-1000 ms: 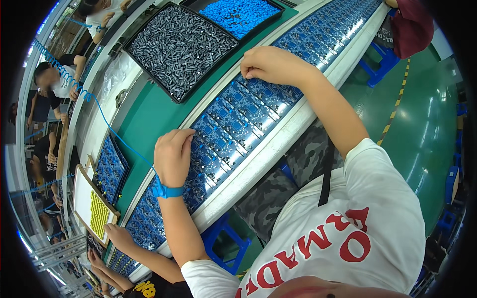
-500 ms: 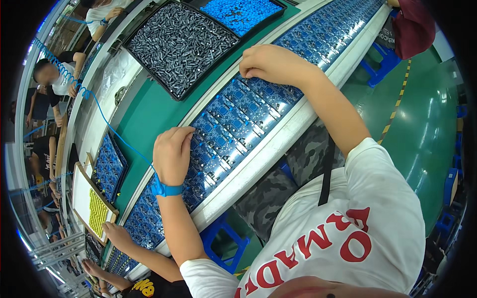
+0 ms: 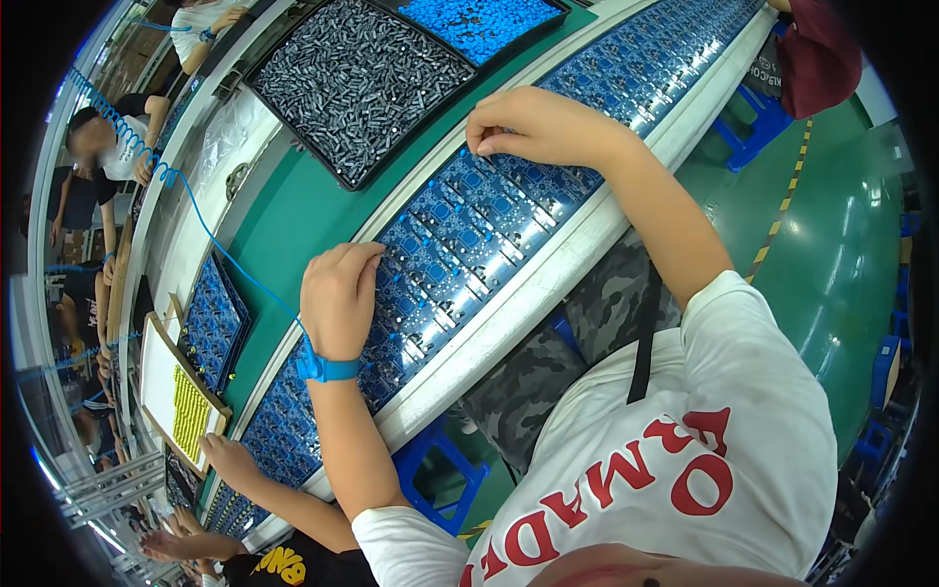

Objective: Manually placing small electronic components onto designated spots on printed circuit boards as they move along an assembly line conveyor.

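A long row of blue circuit boards [image 3: 460, 245] runs diagonally under both my hands, with small blue and silver parts on them. My left hand [image 3: 339, 298] is over the boards' left part, thumb and fingers pressed together. A blue wrist strap [image 3: 331, 370] with a thin cord circles that wrist. Farther right, my right hand [image 3: 523, 122] bends down at the boards' far edge with its fingers curled together. Whatever lies between the fingertips of either hand is hidden or too small to make out.
Beyond the boards stand a black tray of dark cylindrical parts [image 3: 362, 88] and a tray of small blue parts [image 3: 484, 24]. At left are stacked boards [image 3: 215, 323] and a tray of yellow parts [image 3: 190, 411]. A co-worker's hand [image 3: 230, 462] reaches in there.
The whole view has shifted slightly. My right fingertips are a little farther left, while my left hand hardly differs. A co-worker's hand at the lower left has moved.
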`<state>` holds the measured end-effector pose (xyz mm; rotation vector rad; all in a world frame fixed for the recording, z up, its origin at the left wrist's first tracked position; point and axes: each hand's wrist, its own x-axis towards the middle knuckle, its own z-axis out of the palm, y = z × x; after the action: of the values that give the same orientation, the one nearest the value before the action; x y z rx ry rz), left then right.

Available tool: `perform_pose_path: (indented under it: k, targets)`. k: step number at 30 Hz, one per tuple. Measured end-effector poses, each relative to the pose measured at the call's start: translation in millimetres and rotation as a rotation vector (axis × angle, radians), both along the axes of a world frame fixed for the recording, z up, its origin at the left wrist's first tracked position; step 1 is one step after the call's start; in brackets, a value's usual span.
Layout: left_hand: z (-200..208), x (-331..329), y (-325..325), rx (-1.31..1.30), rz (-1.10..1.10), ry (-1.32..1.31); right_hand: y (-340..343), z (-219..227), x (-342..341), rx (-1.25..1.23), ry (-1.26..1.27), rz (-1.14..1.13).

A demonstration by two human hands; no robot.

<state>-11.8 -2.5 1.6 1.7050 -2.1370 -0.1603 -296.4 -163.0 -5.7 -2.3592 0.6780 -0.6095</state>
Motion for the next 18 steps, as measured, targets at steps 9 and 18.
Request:
perform_pose_path:
  k: [9,18]
  targets:
    - [-1.6,1.1,-0.8,-0.017,-0.004,0.004,12.9,-5.4,15.0,0.033,0.089,0.253]
    - [-2.1,0.7,-1.2,-0.017,-0.014,0.007,15.5,-2.5,8.5,-0.038,0.158,0.223]
